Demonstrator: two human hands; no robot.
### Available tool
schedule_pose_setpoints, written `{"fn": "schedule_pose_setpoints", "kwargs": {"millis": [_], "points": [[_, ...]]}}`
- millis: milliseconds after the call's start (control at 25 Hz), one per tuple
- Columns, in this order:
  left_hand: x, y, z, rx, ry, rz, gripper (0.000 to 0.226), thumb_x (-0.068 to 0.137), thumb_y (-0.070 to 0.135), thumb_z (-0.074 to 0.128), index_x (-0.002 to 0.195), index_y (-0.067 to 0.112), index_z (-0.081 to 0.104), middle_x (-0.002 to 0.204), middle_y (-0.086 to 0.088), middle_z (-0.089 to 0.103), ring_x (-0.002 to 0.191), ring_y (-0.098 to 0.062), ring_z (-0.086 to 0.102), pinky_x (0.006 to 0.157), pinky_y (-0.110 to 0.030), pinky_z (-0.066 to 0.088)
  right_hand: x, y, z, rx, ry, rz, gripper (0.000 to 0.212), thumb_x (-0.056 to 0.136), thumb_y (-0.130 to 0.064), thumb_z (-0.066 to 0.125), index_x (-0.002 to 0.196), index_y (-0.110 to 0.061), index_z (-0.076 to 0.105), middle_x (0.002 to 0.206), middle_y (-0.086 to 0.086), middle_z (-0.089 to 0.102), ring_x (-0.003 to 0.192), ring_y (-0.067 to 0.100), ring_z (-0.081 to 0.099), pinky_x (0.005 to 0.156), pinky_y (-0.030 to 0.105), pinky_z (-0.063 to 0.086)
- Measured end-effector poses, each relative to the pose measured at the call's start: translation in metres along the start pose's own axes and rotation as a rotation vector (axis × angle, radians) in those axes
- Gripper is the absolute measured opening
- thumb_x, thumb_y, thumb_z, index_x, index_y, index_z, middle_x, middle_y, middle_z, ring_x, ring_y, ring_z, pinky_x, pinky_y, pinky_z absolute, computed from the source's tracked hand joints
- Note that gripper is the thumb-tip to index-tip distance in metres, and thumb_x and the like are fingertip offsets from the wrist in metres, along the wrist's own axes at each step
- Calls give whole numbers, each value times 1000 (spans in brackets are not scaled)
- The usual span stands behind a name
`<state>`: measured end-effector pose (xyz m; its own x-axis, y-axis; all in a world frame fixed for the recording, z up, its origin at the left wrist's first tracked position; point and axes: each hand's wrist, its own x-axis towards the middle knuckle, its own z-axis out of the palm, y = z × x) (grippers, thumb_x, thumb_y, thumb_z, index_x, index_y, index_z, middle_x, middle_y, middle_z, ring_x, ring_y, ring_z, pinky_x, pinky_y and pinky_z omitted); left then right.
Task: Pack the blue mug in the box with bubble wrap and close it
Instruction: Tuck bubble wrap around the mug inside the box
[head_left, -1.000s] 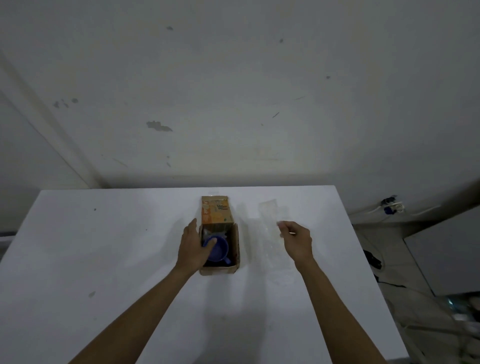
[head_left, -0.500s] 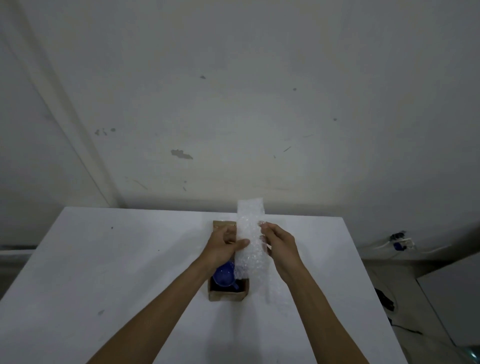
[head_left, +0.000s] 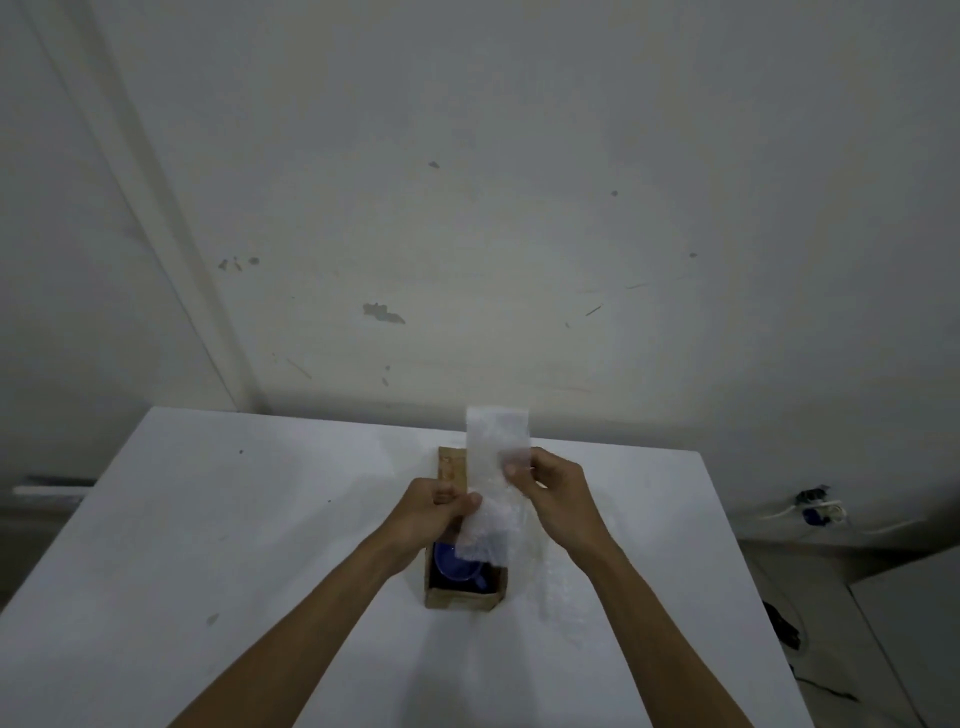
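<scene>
White matte table (head_left: 208, 519), scuffed wall behind. Nearest: open cardboard box (head_left: 462, 597), blue mug (head_left: 457, 564) inside. Above it my left hand (head_left: 434, 512) and right hand (head_left: 556, 499) each pinch a crinkly translucent bubble wrap strip (head_left: 496, 467), held upright.

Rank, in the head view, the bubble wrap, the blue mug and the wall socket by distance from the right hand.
1. bubble wrap: pinched by the right hand.
2. blue mug: below-left, inside the box.
3. wall socket: far right, beyond the table.
</scene>
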<state>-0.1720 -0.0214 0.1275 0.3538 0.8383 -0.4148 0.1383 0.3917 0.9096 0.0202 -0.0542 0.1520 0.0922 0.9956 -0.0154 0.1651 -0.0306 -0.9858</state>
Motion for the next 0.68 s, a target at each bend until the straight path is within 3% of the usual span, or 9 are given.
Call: {"fn": "schedule_pose_setpoints", "kwargs": {"millis": [160, 240, 440, 560, 680], "points": [[5, 6, -8, -185, 15, 2, 18, 96, 10, 57, 101, 8, 74, 95, -11, 76, 85, -25, 72, 80, -43, 59, -7, 3, -7, -268, -164, -184, 27, 90, 2, 68, 104, -19, 79, 126, -9, 61, 119, 7, 57, 87, 21, 54], [5, 9, -8, -224, 14, -7, 22, 97, 9, 54, 95, 10, 76, 90, -8, 76, 82, -24, 70, 78, -42, 58, -9, 5, -7, -361, -162, -251, 30, 91, 2, 66, 105, -21, 79, 127, -16, 58, 118, 2, 55, 88, 19, 53], [3, 8, -1, -217, 71, 6, 19, 94, 32, 61, 93, 18, 74, 95, -8, 77, 87, -25, 74, 73, -38, 61, -3, 10, -2, -459, -142, -349, 32, 94, 5, 60, 104, -19, 79, 125, -26, 54, 117, -9, 52, 90, 12, 50], [9, 0, -1, -51, 202, 61, 16, 90, 25, 69, 86, 10, 66, 97, -13, 74, 90, -29, 72, 66, -36, 62, -3, 16, 0, -549, -16, -316, 39, 93, 8, 55, 106, -22, 77, 128, -15, 57, 120, 1, 52, 99, 16, 45], [10, -11, 1, 6, 352, 119, 24, 89, 26, 69, 83, 5, 59, 88, -12, 72, 87, -30, 70, 72, -45, 62, -12, 13, 15, -534, 202, -237, 14, 96, -21, 64, 107, -23, 72, 111, -10, 61, 96, 1, 61, 80, 19, 52]]}}
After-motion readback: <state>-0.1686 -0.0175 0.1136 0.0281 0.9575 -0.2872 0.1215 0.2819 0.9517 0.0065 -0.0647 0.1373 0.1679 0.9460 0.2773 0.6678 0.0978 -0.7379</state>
